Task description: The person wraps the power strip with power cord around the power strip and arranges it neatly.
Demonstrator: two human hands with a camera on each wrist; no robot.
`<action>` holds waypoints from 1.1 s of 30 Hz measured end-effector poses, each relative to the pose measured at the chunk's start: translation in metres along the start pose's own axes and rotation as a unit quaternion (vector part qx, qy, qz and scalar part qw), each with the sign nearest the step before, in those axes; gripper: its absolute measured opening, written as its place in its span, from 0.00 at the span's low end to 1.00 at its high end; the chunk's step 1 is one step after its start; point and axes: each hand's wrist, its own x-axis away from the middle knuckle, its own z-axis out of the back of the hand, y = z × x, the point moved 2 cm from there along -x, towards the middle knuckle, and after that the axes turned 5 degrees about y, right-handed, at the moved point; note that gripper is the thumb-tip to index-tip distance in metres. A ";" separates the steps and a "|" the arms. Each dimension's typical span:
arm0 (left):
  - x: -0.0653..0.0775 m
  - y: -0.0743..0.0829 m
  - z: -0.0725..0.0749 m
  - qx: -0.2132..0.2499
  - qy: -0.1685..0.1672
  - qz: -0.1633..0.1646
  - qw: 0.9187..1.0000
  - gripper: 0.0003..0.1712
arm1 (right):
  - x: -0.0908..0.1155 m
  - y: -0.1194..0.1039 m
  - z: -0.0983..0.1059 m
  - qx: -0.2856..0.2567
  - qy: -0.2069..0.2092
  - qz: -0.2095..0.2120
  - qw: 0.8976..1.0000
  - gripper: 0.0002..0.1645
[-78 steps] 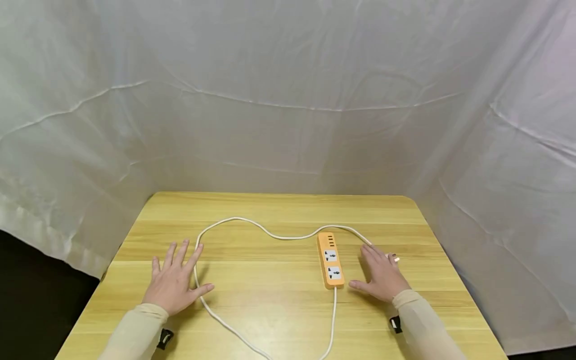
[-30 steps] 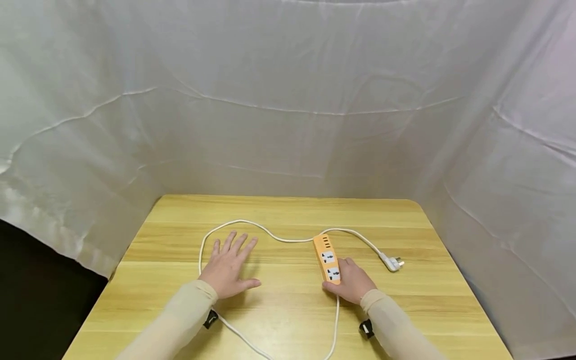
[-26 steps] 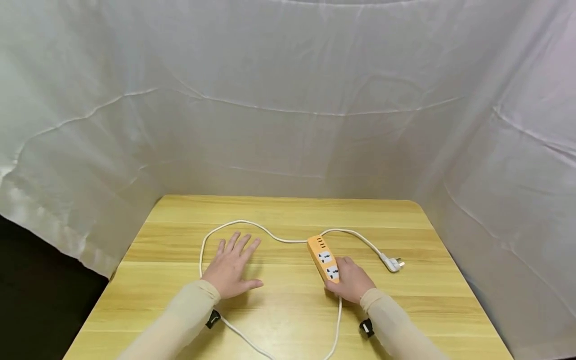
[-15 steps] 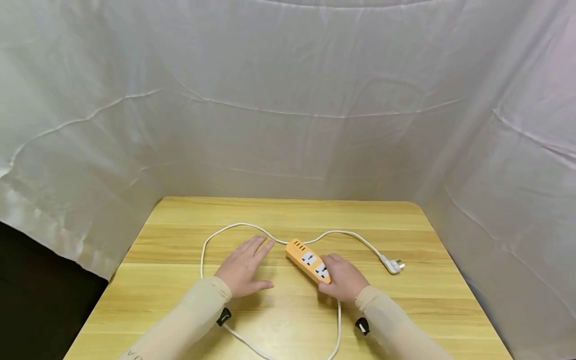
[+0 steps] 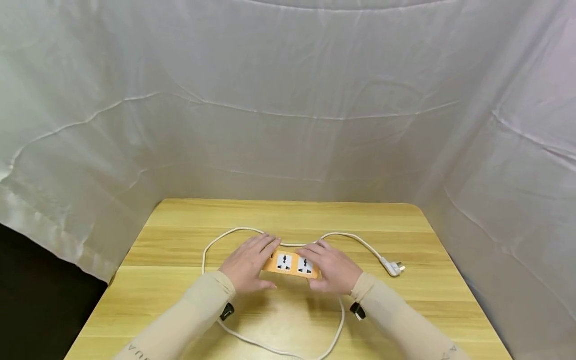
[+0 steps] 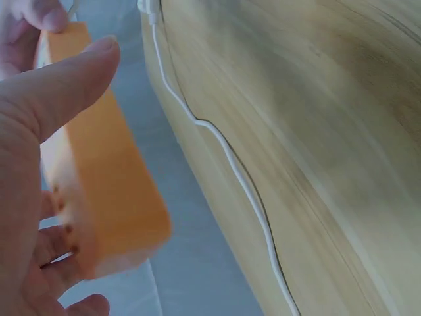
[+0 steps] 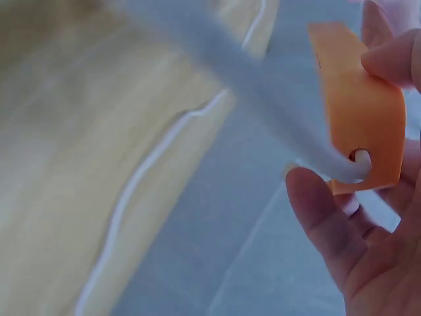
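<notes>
An orange power strip (image 5: 294, 265) with white sockets lies crosswise, its socket face turned toward the head camera. My right hand (image 5: 333, 267) grips its right end, where the white cord (image 7: 263, 92) comes out. My left hand (image 5: 249, 265) is around the left end, covering most of the USB ports. The left thumb (image 6: 85, 76) is straight and stands off the near side in the head view, with fingers at the far side. In the left wrist view the strip (image 6: 115, 178) shows above the table level, its port end downward in that picture.
The cord (image 5: 234, 231) loops across the wooden table (image 5: 180, 215), behind and in front of the hands. Its white plug (image 5: 394, 268) lies at the right with prongs pointing right. Grey-white curtains (image 5: 288, 150) hang around the table.
The right hand left the plug area, took hold of the power strip, raised it and turned it crosswise to the left. The left hand moved right, from the cord to the strip's left end.
</notes>
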 end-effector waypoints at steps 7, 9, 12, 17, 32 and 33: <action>0.000 0.005 0.002 0.014 0.018 0.001 1.000 0.49 | -0.010 -0.002 0.015 -0.025 0.022 0.075 0.997 0.39; 0.001 0.006 0.002 0.026 0.033 0.000 0.999 0.41 | -0.012 -0.002 0.018 -0.032 0.032 0.084 0.995 0.39; 0.001 0.007 0.001 0.043 0.056 -0.001 0.998 0.35 | -0.014 -0.002 0.021 -0.040 0.053 0.084 0.994 0.39; 0.003 0.006 0.001 0.065 0.084 0.016 0.994 0.31 | -0.017 0.000 0.023 -0.055 0.081 0.070 0.993 0.37; 0.011 -0.006 0.018 0.099 0.191 0.057 0.975 0.31 | 0.006 0.031 0.012 -0.168 0.128 -0.146 0.967 0.11; 0.012 -0.007 0.019 0.099 0.195 0.058 0.974 0.31 | 0.008 0.033 0.011 -0.176 0.133 -0.155 0.963 0.07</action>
